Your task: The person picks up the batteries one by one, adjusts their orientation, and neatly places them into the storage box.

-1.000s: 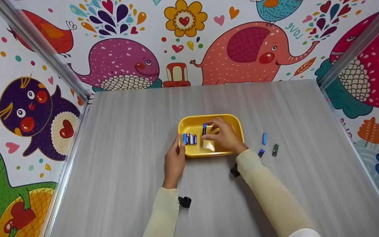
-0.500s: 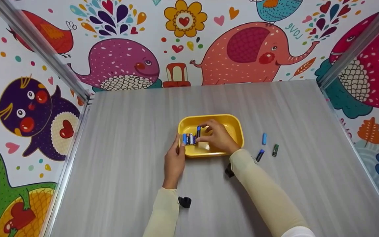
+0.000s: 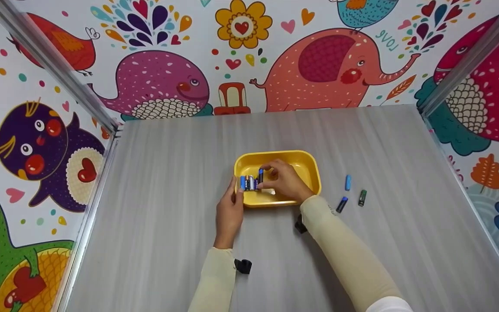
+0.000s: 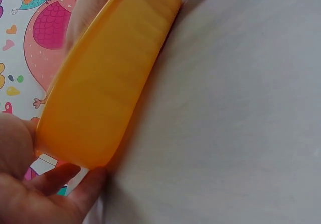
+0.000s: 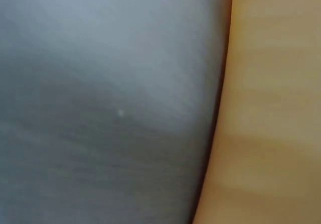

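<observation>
A yellow plastic tray [image 3: 284, 200] sits mid-table, its side wall also large in the left wrist view. My left hand [image 3: 229, 214] holds the tray's left end, thumb at the rim and fingers against the outer wall. Inside, a row of several batteries [image 3: 249, 183] lies side by side at the left end. My right hand [image 3: 290, 182] reaches over the tray's front and pinches a dark battery with a blue end [image 3: 261, 175] at the right of that row. The right wrist view shows only the tray wall [image 5: 271, 108] and table; the right hand's fingers are out of it.
Right of the tray, on the grey table [image 3: 158, 195], lie a light blue battery [image 3: 348, 182], a dark battery with a blue end [image 3: 342, 204] and a green battery [image 3: 362, 197]. Decorated walls [image 3: 236, 60] with metal corner posts border the table.
My right hand has moved left inside the tray, bringing the dark battery with the blue end up beside the row. The left hand and tray have stayed in place.
</observation>
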Demonstrator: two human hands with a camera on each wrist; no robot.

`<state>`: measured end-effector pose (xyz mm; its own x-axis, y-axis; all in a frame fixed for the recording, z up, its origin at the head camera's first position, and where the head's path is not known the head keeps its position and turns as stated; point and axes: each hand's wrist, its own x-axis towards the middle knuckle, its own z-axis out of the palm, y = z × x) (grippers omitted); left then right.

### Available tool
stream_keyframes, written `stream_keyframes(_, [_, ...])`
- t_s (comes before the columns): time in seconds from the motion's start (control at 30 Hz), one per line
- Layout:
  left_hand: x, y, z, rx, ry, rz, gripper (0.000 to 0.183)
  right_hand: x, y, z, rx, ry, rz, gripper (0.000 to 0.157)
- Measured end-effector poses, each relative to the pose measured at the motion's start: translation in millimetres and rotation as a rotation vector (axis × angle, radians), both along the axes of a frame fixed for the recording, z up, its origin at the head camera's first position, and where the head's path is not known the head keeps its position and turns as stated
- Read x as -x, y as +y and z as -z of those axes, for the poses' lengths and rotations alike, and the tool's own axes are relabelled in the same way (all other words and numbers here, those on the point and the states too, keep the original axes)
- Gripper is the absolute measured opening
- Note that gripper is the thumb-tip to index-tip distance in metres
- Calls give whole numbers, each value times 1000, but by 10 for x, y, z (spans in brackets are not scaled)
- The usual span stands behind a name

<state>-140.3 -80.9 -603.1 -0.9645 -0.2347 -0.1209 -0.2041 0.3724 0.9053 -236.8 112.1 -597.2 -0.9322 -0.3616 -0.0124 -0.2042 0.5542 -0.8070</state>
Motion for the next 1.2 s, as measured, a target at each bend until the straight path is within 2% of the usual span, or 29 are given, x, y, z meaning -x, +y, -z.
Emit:
stream_keyframes(0.37, [-1, -7, 17, 2, 12, 0, 54, 32, -23, 39, -107, -15, -49, 51])
stream_keyframes(0.63, [4, -7, 16, -12, 9, 0, 53, 41, -48, 57, -165, -27, -50, 51])
stream_keyframes(0.83, [1, 1, 11, -24, -12, 4, 54, 39, -44, 55, -215, 0, -63, 53])
stream_keyframes(1.2, [6, -3, 13, -31, -13, 9, 55, 22, -44, 49, -228, -5, -56, 54])
